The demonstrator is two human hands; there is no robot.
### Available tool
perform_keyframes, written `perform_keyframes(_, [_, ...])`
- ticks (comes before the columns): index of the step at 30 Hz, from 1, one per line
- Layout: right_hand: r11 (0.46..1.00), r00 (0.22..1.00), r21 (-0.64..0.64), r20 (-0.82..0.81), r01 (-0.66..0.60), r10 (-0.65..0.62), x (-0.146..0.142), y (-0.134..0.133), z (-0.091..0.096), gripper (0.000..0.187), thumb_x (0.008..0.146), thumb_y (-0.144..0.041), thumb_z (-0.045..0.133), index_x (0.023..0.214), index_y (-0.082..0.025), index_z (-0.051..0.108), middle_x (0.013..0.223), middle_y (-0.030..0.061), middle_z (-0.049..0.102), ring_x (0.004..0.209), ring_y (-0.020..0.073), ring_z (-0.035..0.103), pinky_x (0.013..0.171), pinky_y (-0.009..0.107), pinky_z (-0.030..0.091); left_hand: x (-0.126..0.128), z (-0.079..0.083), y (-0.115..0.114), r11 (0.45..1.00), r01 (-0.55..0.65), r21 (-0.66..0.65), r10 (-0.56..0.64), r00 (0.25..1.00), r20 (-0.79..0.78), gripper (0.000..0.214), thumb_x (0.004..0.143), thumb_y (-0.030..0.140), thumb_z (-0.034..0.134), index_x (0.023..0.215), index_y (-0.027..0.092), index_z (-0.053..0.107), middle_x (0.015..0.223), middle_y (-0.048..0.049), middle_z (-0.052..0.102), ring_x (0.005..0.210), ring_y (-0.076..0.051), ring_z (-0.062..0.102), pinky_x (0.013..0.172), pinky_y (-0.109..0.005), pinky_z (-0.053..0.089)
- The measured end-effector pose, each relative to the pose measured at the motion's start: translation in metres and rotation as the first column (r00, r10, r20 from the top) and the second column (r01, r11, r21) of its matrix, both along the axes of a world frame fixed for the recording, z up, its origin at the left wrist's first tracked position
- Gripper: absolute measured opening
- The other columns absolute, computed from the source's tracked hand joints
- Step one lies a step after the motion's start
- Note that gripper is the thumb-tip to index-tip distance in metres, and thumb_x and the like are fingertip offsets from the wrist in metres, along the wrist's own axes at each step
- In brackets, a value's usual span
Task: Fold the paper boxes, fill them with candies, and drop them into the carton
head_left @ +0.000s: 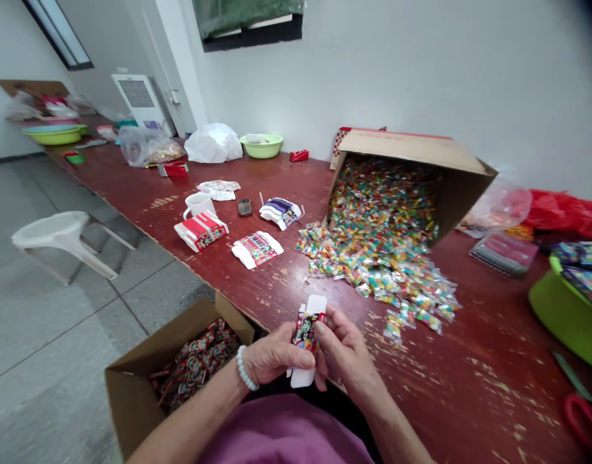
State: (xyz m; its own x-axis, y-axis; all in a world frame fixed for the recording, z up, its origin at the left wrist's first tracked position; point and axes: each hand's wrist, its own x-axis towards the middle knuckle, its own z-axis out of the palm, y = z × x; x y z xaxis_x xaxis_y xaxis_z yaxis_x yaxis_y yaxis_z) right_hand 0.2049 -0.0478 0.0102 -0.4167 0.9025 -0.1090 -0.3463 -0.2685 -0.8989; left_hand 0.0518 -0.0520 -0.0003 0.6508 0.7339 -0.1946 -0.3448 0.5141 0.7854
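Note:
Both hands hold one small printed candy box (305, 330) over the table's front edge; its white end flaps stick out at top and bottom. My left hand (276, 354) is closed on its left side, thumb across the lower front. On the other side, my right hand (342, 341) grips the right edge with thumb and fingers. Just beyond lies a spread of small clear candy packets (393, 277), spilling from a tipped cardboard carton (463, 193). Flat stacks of unfolded boxes, one red and white (258, 250) and one purple (280, 212), rest further back.
Below the table edge at left stands a cardboard box (131, 399) holding many small printed packs. A white mug (199, 205) and a red-and-white bundle of boxes (202, 231) sit back left. Scissors (581, 412) and a green basin (564, 309) are at right; a white stool (59, 235) stands left.

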Motion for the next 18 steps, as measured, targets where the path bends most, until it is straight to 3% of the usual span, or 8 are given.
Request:
perform_keyframes(5, [0.999,1.0,0.038,0.019,0.015,-0.016,0.001,-0.002,0.002,0.044,0.087,-0.043,0.067,0.125,-0.023,0.054,0.082,0.0004,0.066,0.039,0.0055,0.053,0.039,0.018,0.045,0.0,0.008,-0.001,0.992,-0.1,0.076,0.11,0.983,-0.146,0.024,0.067,0.03,0.078,0.077,0.009,0.073,0.069,-0.0081,0.07,0.057,-0.017,0.065,0.058,-0.026,0.052])
perform_keyframes(9, [1.0,0.998,-0.006,0.066,0.013,-0.013,-0.001,-0.004,-0.008,0.035,0.087,-0.049,0.064,0.099,-0.016,0.063,0.056,-0.003,0.059,0.034,0.008,0.05,0.035,0.018,0.039,0.004,0.008,-0.002,0.986,-0.154,0.058,0.162,0.973,-0.165,0.026,0.07,0.034,0.076,0.079,0.01,0.07,0.065,-0.0065,0.068,0.052,-0.017,0.063,0.055,-0.029,0.053])
perform_keyframes(11, [0.996,0.99,0.018,0.113,0.088,-0.09,0.0,-0.004,-0.014,0.034,0.086,-0.05,0.064,0.085,-0.016,0.063,0.049,-0.0047,0.054,0.035,0.008,0.048,0.037,0.019,0.039,0.008,0.006,-0.001,0.978,-0.194,0.071,0.204,0.961,-0.188,0.027,0.07,0.035,0.077,0.079,0.011,0.069,0.065,-0.0045,0.067,0.055,-0.016,0.062,0.057,-0.028,0.051])
perform_keyframes(15, [0.95,0.923,0.174,0.246,0.259,-0.296,0.006,0.001,-0.017,0.032,0.084,-0.046,0.066,0.075,-0.016,0.065,0.064,0.0,0.062,0.054,0.0107,0.055,0.051,0.021,0.046,0.012,0.005,0.0,0.934,-0.268,0.238,0.334,0.891,-0.306,0.024,0.073,0.029,0.077,0.088,0.012,0.067,0.08,-0.0019,0.067,0.075,-0.014,0.062,0.071,-0.025,0.048])
perform_keyframes(18, [0.928,0.893,0.204,0.269,0.313,-0.36,0.01,0.004,-0.014,0.028,0.083,-0.044,0.067,0.091,-0.017,0.069,0.076,0.002,0.068,0.067,0.0152,0.062,0.061,0.025,0.05,0.014,0.008,-0.003,0.861,-0.374,0.344,0.485,0.809,-0.333,0.038,0.075,0.026,0.076,0.108,0.018,0.059,0.094,-0.0026,0.067,0.084,-0.017,0.064,0.076,-0.028,0.051])
